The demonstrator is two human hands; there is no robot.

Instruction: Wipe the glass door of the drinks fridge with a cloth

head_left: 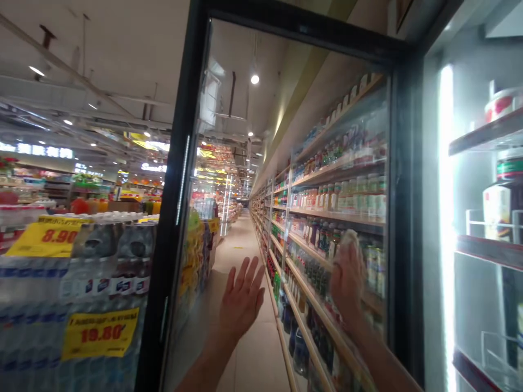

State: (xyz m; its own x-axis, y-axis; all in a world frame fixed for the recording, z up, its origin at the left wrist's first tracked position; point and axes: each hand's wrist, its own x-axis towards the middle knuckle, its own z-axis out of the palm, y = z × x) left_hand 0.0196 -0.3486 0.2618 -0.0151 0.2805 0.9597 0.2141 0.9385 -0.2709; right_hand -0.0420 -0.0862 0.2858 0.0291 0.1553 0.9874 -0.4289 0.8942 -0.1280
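A glass cooler door (302, 26) with a black frame stands swung out in front of me. My left hand (242, 302) is raised at its glass, palm forward and fingers spread, holding nothing; whether the palm touches the pane I cannot tell. To the right, my right hand (346, 280) presses a crumpled white cloth (350, 244) to the same pane. Its fingers are partly hidden by the cloth and slightly blurred.
At the right is the lit cooler interior, with bottles (496, 209) on its shelves (486, 251). Shelves of drinks (339, 215) line the aisle floor (241, 239) seen through the glass. Wrapped water bottles (36, 288) with yellow price signs (100, 333) stack up at the left.
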